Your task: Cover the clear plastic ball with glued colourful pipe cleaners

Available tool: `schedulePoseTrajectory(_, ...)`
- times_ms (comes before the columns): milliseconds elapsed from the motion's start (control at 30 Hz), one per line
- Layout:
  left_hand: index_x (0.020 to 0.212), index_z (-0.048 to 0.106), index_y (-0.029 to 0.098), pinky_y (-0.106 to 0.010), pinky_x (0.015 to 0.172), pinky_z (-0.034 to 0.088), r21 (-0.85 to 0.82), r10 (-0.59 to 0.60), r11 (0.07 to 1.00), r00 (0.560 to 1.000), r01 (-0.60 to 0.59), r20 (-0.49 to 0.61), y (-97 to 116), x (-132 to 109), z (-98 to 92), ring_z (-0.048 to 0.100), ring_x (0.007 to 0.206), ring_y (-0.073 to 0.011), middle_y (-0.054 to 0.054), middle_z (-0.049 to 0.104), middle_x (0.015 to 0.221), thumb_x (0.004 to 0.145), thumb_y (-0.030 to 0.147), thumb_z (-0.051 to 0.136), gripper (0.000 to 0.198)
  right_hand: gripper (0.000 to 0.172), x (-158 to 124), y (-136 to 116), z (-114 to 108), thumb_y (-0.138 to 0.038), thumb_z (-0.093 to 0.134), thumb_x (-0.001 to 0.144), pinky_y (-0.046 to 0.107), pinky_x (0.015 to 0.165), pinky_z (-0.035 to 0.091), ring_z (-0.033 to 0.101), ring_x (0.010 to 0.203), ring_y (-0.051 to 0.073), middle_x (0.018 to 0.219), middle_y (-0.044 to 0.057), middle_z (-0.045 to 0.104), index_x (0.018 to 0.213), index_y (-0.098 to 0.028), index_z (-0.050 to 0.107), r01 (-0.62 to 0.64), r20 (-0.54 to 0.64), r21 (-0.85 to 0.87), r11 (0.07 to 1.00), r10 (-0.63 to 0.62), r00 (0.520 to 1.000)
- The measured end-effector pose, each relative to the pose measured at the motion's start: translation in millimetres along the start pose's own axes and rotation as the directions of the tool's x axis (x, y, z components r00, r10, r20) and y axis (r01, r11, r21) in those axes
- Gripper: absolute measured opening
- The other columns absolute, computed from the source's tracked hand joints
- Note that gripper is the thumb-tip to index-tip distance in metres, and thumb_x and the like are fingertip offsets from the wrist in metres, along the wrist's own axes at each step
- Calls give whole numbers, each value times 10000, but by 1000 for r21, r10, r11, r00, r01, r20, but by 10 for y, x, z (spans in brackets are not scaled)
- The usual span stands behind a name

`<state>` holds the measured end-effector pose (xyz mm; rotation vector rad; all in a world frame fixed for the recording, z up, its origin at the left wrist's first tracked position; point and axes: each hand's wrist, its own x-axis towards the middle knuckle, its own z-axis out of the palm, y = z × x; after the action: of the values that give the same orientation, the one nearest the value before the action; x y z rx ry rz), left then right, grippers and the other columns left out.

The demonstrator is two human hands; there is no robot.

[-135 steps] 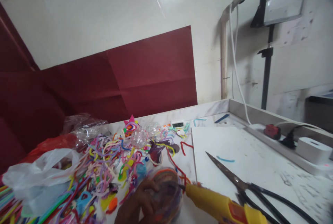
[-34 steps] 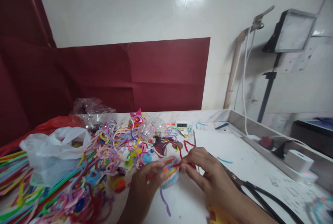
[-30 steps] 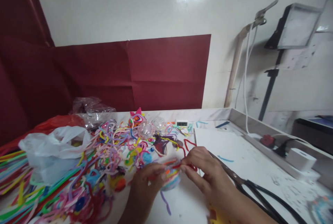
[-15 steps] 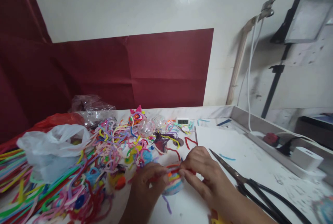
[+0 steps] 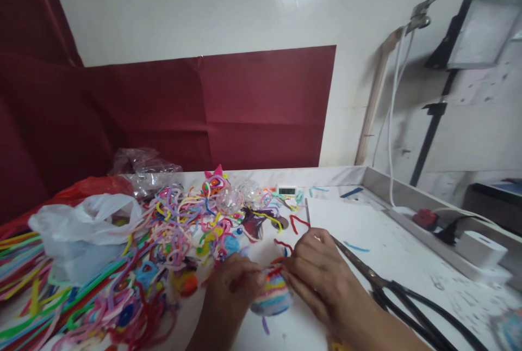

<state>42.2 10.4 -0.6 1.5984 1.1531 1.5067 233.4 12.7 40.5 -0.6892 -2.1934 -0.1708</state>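
Observation:
Between my hands is a round ball wrapped in coloured pipe cleaners, striped blue, yellow, pink and red. My left hand pinches its upper left side with thumb and fingers. On the other side, the fingertips of my right hand close on the ball's top right, by a red pipe cleaner that sticks up there. A short purple piece pokes out below the ball. Where exactly the fingertips press is partly hidden. Right of my right hand lie large black-handled scissors, blades slightly apart.
A tangle of cut pipe cleaners spreads over the left half, with long straight ones beside a white plastic bag. Clear glittery balls and a small digital clock stand behind. A power strip lines the right edge.
The ball has tilted, so more of its striped side shows. The red pipe cleaner's raised end has shifted, and my right hand has turned slightly over the top.

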Motion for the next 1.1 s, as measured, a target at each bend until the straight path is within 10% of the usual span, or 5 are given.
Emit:
schedulePoseTrajectory(767,415,492,183,-225,500,313,67,-151,986,989,151,-8,93,11,9,385,524,-113,53,393,543,614,232,634,250,282,50,-34,-10,-144,409,943,377,720,290,457,649,161,629,14,573,766,-159,628,97,-6,-5,995,-97,995)
schedulePoseTrajectory(967,458,507,190,-239,550,362,146,-73,987,996,67,41,44,35,-54,455,578,-141,33,445,582,649,224,631,230,92,-1,-51,-38,-217,567,896,366,778,340,546,733,174,734,21,629,896,-188,654,-155,134,180,971,132,982)
schedulePoseTrajectory(1100,489,515,198,-242,560,380,159,-58,986,998,52,34,37,40,-88,488,616,-159,22,471,615,667,233,633,216,39,-17,-62,-36,-210,629,844,316,767,392,567,812,183,784,9,643,862,-215,663,-454,233,344,822,394,889)
